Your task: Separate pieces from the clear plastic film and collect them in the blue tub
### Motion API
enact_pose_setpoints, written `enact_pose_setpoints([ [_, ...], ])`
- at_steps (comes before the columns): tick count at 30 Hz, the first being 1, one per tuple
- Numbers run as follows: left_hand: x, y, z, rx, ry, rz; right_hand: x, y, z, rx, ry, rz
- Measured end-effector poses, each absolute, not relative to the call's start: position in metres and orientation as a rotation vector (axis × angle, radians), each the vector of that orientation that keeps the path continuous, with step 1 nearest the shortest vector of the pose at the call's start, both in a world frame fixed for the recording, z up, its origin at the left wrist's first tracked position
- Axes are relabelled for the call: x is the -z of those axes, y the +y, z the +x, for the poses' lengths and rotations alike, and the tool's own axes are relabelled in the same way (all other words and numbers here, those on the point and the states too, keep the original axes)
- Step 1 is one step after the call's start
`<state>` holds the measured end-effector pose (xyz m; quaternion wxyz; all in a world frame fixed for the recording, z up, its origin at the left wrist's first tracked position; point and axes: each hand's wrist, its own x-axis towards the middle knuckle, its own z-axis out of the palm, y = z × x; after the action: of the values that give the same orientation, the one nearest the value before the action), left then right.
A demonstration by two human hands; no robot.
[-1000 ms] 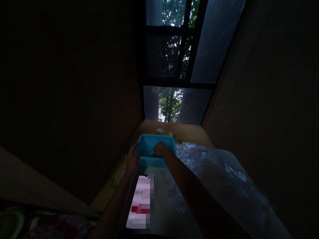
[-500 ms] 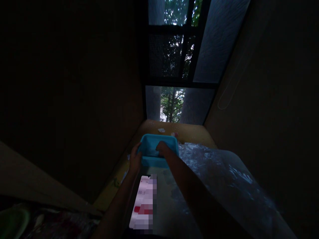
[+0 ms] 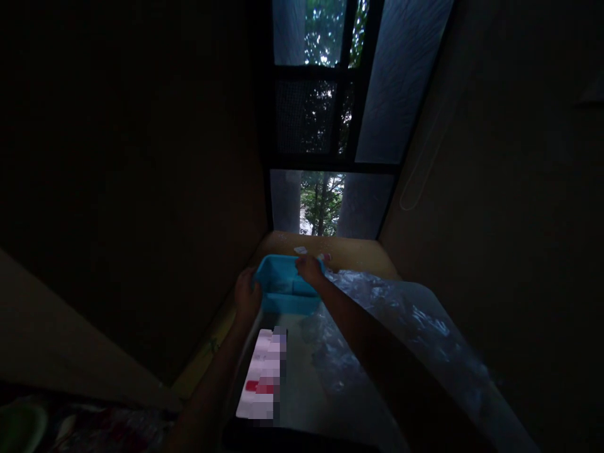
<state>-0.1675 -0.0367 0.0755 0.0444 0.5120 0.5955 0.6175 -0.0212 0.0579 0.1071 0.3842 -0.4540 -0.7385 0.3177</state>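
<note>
A light-blue rectangular plastic tub [image 3: 290, 304] stands at the far end of a pale surface. My left hand [image 3: 247, 292] is closed round its left rim. My right hand [image 3: 309, 269] is at the tub's far right part, by the back rim, with the fingers curled in. Whether those fingers pinch the rim or something small cannot be made out in the dim light. Inside, the tub looks dark, with a low ridge or edge near its front. Between my forearms lies a phone [image 3: 259, 374] with a lit, partly pixelated screen.
Crumpled clear plastic [image 3: 368, 289] covers the right side of the surface. A white scrap [image 3: 301, 250] and a small pink-and-white item [image 3: 325, 257] lie on the yellowish ledge [image 3: 358, 251] behind the tub. A window [image 3: 325, 201] rises beyond, between dark walls. A green bowl-like rim [image 3: 35, 418] shows lower left.
My right hand has come up from inside the tub to its back rim area. The left hand still holds the left rim. The whole view has shifted slightly.
</note>
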Motion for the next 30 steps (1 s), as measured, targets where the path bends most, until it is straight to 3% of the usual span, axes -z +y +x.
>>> enact_pose_setpoints([
  [4, -0.1, -0.054, -0.127, -1.92, 1.8, 1.849, -0.127, 0.029, 0.033, -0.496, -1.84, -1.072],
  [8, -0.096, -0.065, -0.07, -1.668, 1.571, 2.056, -0.118, -0.005, 0.103, -0.264, -1.863, -1.118],
  [13, -0.053, -0.048, -0.011, -1.396, 1.408, 2.09, -0.073, -0.031, 0.153, -0.257, -1.933, -1.268],
  [20, -0.008, -0.014, 0.027, -1.363, 1.424, 2.088, -0.017, -0.031, 0.153, -0.201, -1.938, -1.234],
  [30, 0.001, -0.012, 0.018, -1.315, 1.243, 1.897, -0.005, -0.027, 0.158, -0.284, -1.932, -1.168],
])
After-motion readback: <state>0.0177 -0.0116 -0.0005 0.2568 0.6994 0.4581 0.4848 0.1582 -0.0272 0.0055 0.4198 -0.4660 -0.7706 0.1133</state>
